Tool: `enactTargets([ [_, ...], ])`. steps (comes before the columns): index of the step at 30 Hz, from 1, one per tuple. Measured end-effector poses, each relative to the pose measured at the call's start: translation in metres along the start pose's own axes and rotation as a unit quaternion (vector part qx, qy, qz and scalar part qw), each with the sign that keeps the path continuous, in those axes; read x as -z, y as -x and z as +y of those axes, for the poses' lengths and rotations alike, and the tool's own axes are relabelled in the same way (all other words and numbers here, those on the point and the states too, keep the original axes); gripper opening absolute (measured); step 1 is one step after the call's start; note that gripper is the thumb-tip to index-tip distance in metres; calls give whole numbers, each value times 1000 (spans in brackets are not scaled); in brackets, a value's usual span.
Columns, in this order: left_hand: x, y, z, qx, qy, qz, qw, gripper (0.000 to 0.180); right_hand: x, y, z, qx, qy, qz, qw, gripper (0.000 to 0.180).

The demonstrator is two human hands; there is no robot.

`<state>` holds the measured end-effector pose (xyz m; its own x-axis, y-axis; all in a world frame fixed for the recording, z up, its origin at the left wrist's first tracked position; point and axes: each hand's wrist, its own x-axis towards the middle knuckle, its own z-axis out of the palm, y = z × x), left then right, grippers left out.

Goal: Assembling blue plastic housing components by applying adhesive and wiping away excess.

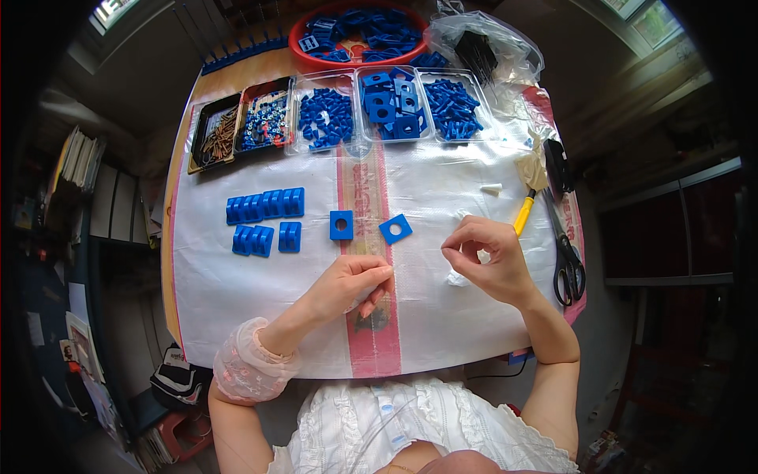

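Observation:
My left hand (359, 283) hovers over the pink stripe of the table cover, thumb against curled fingers; whatever they may hold is hidden. To its right, my right hand (491, 257) makes a pinch, thumb and forefinger meeting in a ring. Anything between those tips is too small to make out. Just beyond my left hand lie a blue square block with a round hole (341, 225) and a tilted flat blue square plate with a hole (395, 229). Several ridged blue pieces (265, 205) stand in two rows at the left. Crumpled white scraps (455, 278) show beside my right hand.
Along the back stand black trays of screws (195, 158) and small nuts, then clear boxes of blue parts (365, 130). Behind them is a red basin (296, 47). Black scissors (569, 272), a yellow-handled tool (523, 213) and a white cap (491, 188) lie at the right.

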<state>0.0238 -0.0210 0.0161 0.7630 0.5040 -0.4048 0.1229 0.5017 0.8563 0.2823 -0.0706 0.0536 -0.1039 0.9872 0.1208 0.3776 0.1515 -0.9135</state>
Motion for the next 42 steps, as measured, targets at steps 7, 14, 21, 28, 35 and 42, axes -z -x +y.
enactTargets([
  [7,0,-1,0,5,-10,-4,1000,29,0,2,0,-22,-16,-1,1000,7],
  [14,-1,1,0,6,-2,-16,1000,30,2,3,0,-41,-28,-9,999,5],
  [21,-2,1,3,16,-9,-15,1000,30,1,2,1,-32,-31,-9,999,8],
  [28,-3,1,5,13,-11,-10,1000,30,-7,3,0,36,53,48,997,10],
  [35,-7,2,2,-3,-12,12,1000,29,-14,3,3,116,115,98,982,15],
  [42,-23,2,-9,-74,-47,80,993,27,-20,1,9,101,98,138,980,15],
])
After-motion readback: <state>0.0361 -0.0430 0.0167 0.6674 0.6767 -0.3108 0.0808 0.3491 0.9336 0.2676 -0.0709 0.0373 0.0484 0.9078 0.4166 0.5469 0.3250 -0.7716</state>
